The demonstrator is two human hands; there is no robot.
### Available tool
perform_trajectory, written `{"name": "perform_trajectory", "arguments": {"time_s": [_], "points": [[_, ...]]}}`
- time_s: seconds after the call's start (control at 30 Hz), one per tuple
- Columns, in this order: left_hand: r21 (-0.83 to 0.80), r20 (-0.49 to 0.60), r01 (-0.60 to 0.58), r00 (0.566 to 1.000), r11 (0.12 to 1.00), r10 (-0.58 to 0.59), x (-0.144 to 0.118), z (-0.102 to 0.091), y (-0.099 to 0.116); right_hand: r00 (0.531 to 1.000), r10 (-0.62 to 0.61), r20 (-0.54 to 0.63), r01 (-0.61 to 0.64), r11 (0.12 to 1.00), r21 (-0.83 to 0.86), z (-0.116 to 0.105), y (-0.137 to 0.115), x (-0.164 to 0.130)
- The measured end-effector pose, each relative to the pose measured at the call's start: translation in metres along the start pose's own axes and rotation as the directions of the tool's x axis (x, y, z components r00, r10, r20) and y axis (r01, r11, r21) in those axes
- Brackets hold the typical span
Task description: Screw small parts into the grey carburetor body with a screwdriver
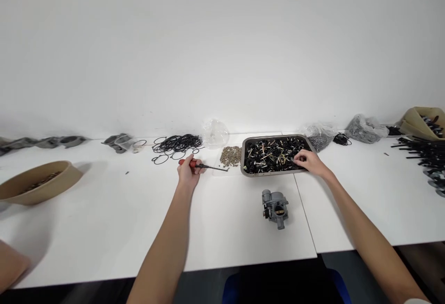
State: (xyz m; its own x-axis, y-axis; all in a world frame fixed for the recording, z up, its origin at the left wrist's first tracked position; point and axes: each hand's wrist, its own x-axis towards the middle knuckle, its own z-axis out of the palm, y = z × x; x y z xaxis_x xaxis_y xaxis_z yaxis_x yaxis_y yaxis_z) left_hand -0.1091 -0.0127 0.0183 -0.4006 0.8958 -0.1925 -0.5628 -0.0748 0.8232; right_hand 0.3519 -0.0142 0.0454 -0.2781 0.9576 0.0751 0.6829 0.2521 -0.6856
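Left grip (188, 170) clenched on screwdriver (201, 166), right grip (308, 161) pinching parts in tray (245, 170), carburetor (274, 203) on counter (104, 230) below right grip, brass bits (231, 155) between grips

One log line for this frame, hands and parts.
left hand: holds red-handled screwdriver | right hand: reaching into grey metal tray of small black parts | grey metal carburetor: on white table, untouched
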Motion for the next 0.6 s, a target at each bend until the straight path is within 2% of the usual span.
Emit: {"name": "perform_trajectory", "arguments": {"time_s": [0.27,0.47,0.6], "points": [[0.022,0.035,-0.006,0.999,1.0,0.006,0.0023,-0.0033,-0.0024,0.988,0.007,-0.154,0.029,0.974,0.227,0.0007,0.0056,-0.0028],[0.013,0.033,0.019,0.999,1.0,-0.02,-0.0004,-0.0006,0.0011,0.981,0.018,-0.191,0.022,0.978,0.206,0.0013,0.005,-0.0033],[-0.016,0.049,0.056,0.997,0.998,-0.055,0.0073,-0.0028,0.0014,0.986,-0.015,-0.165,0.047,0.981,0.19,0.0005,0.0075,-0.0032]]}}
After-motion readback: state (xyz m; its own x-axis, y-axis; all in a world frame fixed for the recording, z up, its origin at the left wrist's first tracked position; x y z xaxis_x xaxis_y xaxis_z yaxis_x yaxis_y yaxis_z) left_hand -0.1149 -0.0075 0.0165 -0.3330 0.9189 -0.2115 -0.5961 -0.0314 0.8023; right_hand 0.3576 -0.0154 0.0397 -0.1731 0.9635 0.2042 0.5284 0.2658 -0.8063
